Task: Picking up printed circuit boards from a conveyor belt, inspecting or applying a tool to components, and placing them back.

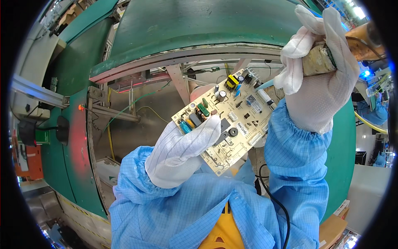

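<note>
My left hand (pixel 182 151), in a white glove, grips the left edge of a cream circuit board (pixel 244 124) with the thumb over its face. The board is tilted in front of my chest. It carries a yellow transformer (pixel 231 82), capacitors, a black round buzzer (pixel 233 132) and white connectors. My gloved right hand (pixel 317 70) is raised at the board's upper right, fingers curled. A pale-blue pointed stick (pixel 266 84) extends from its fingers to the board's upper edge; whether it touches is unclear. A worn beige block-like piece (pixel 318 61) lies against the palm, partly hidden by fingers.
A green conveyor belt (pixel 199 23) with a metal frame (pixel 186 60) runs across beyond the board. Another green surface (pixel 76 141) stands on the left, with a black scanner-like device (pixel 62 129). A black cable (pixel 275 199) hangs by my right sleeve. Cardboard boxes (pixel 331 230) sit lower right.
</note>
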`<state>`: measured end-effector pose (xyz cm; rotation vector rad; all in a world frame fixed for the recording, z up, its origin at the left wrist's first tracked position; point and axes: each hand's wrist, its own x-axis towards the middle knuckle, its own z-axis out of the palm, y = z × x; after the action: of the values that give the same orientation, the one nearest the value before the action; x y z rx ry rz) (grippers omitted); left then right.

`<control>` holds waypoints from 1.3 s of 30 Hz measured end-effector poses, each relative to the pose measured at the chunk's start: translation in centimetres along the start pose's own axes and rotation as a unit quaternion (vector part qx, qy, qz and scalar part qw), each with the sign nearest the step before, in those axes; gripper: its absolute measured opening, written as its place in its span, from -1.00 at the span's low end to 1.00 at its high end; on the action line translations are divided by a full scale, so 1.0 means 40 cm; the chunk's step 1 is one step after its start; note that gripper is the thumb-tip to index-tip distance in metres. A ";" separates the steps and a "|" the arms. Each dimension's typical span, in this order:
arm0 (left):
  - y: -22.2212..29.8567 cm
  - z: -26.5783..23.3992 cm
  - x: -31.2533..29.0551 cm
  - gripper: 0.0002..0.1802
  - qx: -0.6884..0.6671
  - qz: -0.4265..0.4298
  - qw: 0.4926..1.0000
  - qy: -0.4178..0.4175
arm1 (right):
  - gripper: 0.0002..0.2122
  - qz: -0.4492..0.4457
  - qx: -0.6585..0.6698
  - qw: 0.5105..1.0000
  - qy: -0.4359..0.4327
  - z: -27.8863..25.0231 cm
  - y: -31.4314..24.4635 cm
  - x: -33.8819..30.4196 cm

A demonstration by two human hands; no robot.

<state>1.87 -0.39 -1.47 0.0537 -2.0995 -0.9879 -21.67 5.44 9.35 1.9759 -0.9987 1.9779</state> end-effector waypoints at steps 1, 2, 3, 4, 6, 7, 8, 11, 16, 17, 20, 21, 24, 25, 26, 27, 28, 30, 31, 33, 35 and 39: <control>0.002 -0.003 0.002 -0.38 0.004 -0.008 1.000 -0.005 | -0.66 -0.001 -0.004 1.000 -0.001 0.005 -0.001 -0.001; 0.003 -0.006 0.003 -0.37 0.008 -0.017 1.000 -0.011 | -0.66 -0.003 -0.009 1.000 -0.002 0.018 -0.003 -0.001; 0.004 -0.007 0.004 -0.36 0.012 -0.025 0.999 -0.016 | -0.66 -0.004 -0.013 1.000 -0.004 0.023 -0.003 -0.001; 0.005 -0.007 0.003 -0.36 0.012 -0.025 0.999 -0.016 | -0.66 -0.005 -0.017 1.000 -0.005 0.019 0.000 0.000; 0.004 -0.005 0.000 -0.37 0.048 -0.026 0.998 -0.019 | -0.66 -0.008 -0.026 1.000 -0.007 0.023 0.001 0.002; 0.003 -0.002 -0.002 -0.37 0.067 -0.027 0.997 -0.021 | -0.66 -0.009 -0.030 0.999 -0.008 0.021 -0.002 0.001; 0.001 0.000 -0.004 -0.38 0.085 -0.027 0.996 -0.023 | -0.66 -0.010 -0.035 0.999 -0.009 0.023 -0.005 0.000; -0.007 0.015 -0.016 -0.39 0.141 -0.029 0.989 -0.027 | -0.65 -0.013 -0.046 0.999 -0.012 0.010 -0.008 -0.002; 0.013 0.001 -0.008 -0.55 -0.267 -0.289 0.916 0.072 | -0.65 -0.016 -0.062 0.998 -0.016 0.011 -0.018 -0.009; 0.017 -0.001 -0.006 -0.59 -0.362 -0.345 0.861 0.095 | -0.65 -0.031 -0.114 0.992 -0.031 0.010 -0.022 -0.011; 0.031 -0.009 0.007 -0.66 -0.534 -0.439 0.709 0.136 | -0.64 -0.059 -0.219 0.972 -0.060 -0.004 -0.029 -0.016; 0.036 -0.013 0.013 -0.65 -0.573 -0.448 0.670 0.151 | -0.63 -0.041 -0.203 0.976 -0.064 -0.014 -0.028 -0.017; 0.041 -0.014 0.016 -0.63 -0.643 -0.461 0.586 0.178 | -0.61 -0.006 -0.170 0.983 -0.071 -0.027 -0.024 -0.020; 0.038 -0.010 0.006 -0.63 -0.653 -0.439 0.590 0.180 | -0.61 -0.009 -0.169 0.983 -0.070 -0.028 -0.021 -0.021; 0.037 -0.006 0.000 -0.64 -0.664 -0.418 0.594 0.181 | -0.61 -0.013 -0.168 0.983 -0.070 -0.028 -0.018 -0.022; 0.036 -0.004 -0.003 -0.64 -0.673 -0.396 0.597 0.182 | -0.61 -0.017 -0.167 0.983 -0.069 -0.029 -0.017 -0.022; 0.040 -0.006 0.002 -0.64 -0.673 -0.396 0.597 0.182 | -0.61 -0.016 -0.168 0.983 -0.069 -0.028 -0.017 -0.022; 0.067 -0.019 0.050 -0.64 -0.633 -0.448 0.609 0.166 | -0.61 -0.023 -0.191 0.978 -0.077 -0.025 -0.017 -0.020; 0.074 -0.022 0.061 -0.64 -0.612 -0.474 0.613 0.158 | -0.61 -0.027 -0.203 0.975 -0.081 -0.024 -0.017 -0.018; 0.064 -0.018 0.049 -0.64 -0.614 -0.478 0.605 0.170 | -0.61 -0.033 -0.226 0.969 -0.089 -0.021 -0.018 -0.016; 0.057 -0.014 0.047 -0.63 -0.617 -0.486 0.588 0.193 | -0.61 -0.040 -0.251 0.962 -0.098 -0.021 -0.019 -0.015; 0.079 -0.014 0.066 -0.63 -0.603 -0.482 0.613 0.168 | -0.62 -0.030 -0.166 0.984 -0.052 -0.028 -0.018 -0.027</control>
<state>1.32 0.54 2.53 0.6624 -0.5450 -2.5827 -22.08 6.96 8.67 1.9111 -1.1887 1.5698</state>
